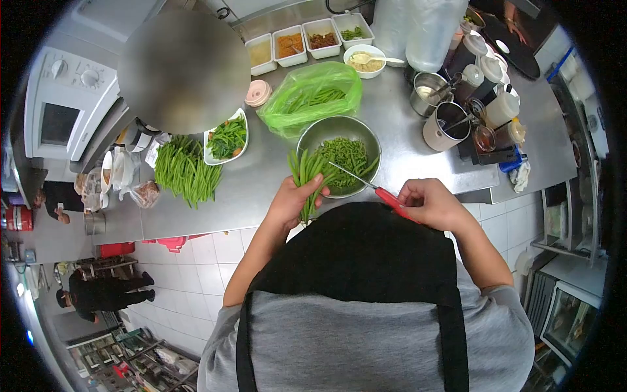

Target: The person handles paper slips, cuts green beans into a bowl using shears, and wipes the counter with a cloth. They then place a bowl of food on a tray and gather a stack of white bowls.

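Note:
My left hand (pixel 289 201) is closed around a bunch of green beans (pixel 305 171) at the near left rim of a steel bowl (pixel 372 138). Short pieces of cut green bean (pixel 346 151) lie in that bowl. In my right hand (pixel 432 201) are red-handled scissors (pixel 392 199), their blades reaching left over the bowl to the tips of the held beans. Whether the blades are apart is too small to tell. Behind the bowl sits a green plastic bag (pixel 274 112) with more beans inside. A pile of long green beans (pixel 188 171) lies on the counter to the left.
A white bowl of cut greens (pixel 228 138) stands beside the pile. White tubs (pixel 289 44) line the back, near a small bowl with a spoon (pixel 364 62). Metal containers (pixel 447 127) and several bottles (pixel 501 108) crowd the right. Another person (pixel 104 291) stands far left.

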`<state>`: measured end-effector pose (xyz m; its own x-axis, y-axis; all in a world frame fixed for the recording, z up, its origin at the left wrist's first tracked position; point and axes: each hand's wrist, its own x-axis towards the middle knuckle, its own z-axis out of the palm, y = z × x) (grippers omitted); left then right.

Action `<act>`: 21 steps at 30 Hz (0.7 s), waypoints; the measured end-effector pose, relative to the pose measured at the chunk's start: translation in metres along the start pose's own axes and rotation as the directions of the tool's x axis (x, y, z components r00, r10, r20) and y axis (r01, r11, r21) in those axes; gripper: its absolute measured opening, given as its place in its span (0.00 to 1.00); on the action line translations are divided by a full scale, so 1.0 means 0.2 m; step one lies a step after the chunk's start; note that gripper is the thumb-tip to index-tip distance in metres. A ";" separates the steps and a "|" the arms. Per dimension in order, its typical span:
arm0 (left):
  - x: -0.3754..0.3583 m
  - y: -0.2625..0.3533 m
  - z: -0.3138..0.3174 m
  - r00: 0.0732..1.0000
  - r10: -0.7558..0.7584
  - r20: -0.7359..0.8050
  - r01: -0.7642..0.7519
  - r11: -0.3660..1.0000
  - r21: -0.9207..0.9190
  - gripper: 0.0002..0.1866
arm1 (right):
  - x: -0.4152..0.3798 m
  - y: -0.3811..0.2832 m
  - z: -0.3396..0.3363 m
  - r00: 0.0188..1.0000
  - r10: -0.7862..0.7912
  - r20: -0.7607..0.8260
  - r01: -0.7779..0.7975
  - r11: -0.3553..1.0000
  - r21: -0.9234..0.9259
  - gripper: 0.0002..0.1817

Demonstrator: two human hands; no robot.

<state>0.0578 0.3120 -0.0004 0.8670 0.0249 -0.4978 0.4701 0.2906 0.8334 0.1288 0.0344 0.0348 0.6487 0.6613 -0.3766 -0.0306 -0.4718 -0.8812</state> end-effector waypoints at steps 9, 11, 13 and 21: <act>0.00 0.00 -0.02 0.991 -0.009 0.136 0.031 0.986 -0.162 0.14 | -0.02 -0.06 0.01 0.998 -0.056 -0.040 0.054 0.997 -0.047 0.05; 0.00 0.00 -0.01 0.991 -0.004 0.133 0.032 0.978 -0.206 0.10 | -0.02 -0.07 0.01 0.996 -0.059 -0.063 0.051 0.991 -0.120 0.06; 0.01 0.00 -0.02 0.990 0.009 0.138 0.019 0.980 -0.196 0.10 | -0.04 -0.11 0.01 0.994 -0.053 -0.091 0.032 0.975 -0.220 0.07; 0.02 -0.01 -0.02 0.988 0.046 0.146 -0.035 0.997 -0.075 0.11 | -0.08 -0.14 0.02 0.966 -0.202 -0.164 0.123 0.910 -0.395 0.15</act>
<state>0.0590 0.3148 -0.0047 0.9024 -0.1013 -0.4187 0.4256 0.3608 0.8299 0.1157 0.0403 0.0648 0.7574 0.6380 -0.1388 0.3523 -0.5783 -0.7358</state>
